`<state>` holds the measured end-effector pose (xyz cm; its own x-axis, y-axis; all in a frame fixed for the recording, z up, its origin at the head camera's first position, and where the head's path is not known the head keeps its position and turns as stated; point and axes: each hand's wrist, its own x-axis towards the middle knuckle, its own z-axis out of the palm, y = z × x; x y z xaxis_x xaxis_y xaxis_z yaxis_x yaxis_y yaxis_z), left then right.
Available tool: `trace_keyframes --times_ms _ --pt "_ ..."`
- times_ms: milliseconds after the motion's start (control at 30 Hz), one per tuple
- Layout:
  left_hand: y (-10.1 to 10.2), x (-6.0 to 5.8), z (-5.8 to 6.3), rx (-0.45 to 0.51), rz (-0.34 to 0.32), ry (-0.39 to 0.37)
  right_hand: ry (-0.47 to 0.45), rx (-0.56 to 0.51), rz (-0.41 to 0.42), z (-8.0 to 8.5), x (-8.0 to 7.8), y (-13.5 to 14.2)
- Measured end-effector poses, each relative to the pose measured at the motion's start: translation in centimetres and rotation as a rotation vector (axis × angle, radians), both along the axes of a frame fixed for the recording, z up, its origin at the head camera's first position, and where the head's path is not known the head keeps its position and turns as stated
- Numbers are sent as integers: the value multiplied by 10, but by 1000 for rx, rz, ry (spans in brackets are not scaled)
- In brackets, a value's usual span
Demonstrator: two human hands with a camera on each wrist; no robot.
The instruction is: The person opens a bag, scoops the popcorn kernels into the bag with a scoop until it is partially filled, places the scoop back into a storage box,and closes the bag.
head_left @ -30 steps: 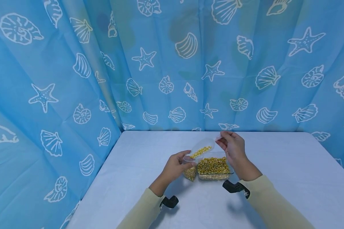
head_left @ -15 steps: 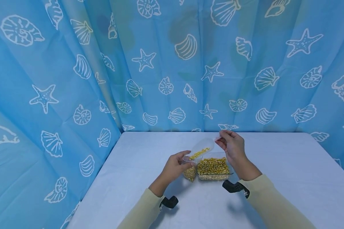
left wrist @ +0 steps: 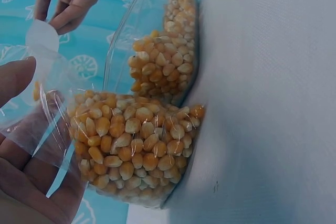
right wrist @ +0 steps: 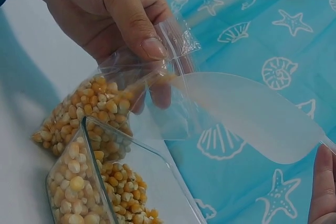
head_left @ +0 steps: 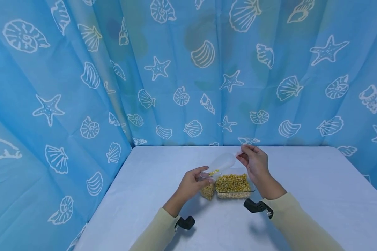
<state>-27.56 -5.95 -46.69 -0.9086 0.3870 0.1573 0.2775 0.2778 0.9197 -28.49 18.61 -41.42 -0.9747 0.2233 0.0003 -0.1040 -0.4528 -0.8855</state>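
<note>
A clear zip bag (left wrist: 134, 140), its lower part full of yellow corn kernels, is held by its mouth between my left hand's (head_left: 188, 184) thumb and fingers. My right hand (head_left: 256, 163) pinches the handle end of a translucent white scoop (head_left: 223, 161). The scoop tilts down toward the left, its tip inside the bag's mouth. A few kernels show at that low end, while the rest of its bowl looks bare. Right of the bag stands a clear glass container (head_left: 235, 192), heaped with corn kernels (head_left: 233, 182), under the scoop and hands.
A white cloth covers the table (head_left: 301, 181). Behind and to the left hangs a blue curtain (head_left: 176, 69) printed with white shells and starfish. A black wrist camera (head_left: 186, 222) sits on the left sleeve, another camera (head_left: 256, 205) on the right.
The kernels lying along the scoop have slid down its length toward the bag, leaving only a few near the tip. Both hands keep nearly the same place; the head view has shifted slightly.
</note>
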Motion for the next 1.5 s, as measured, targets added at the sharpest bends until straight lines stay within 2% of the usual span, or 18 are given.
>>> trace_keyframes --times_ms 267,500,700,867,1033,1200,1500 --pt "-1 0 -3 26 -13 8 29 3 8 2 2 1" --pt "-1 1 0 65 -16 6 27 -4 5 7 2 1" --pt "-1 4 1 64 62 42 20 -45 15 8 7 9" --pt "-3 1 4 97 75 79 39 -85 25 10 10 19" --pt "-5 0 6 121 82 63 -3 -82 -7 10 13 30" --pt "-5 -2 5 153 51 50 -30 -96 -38 8 19 40" --pt "-2 -1 5 100 86 68 -79 -34 -66 -1 28 49"
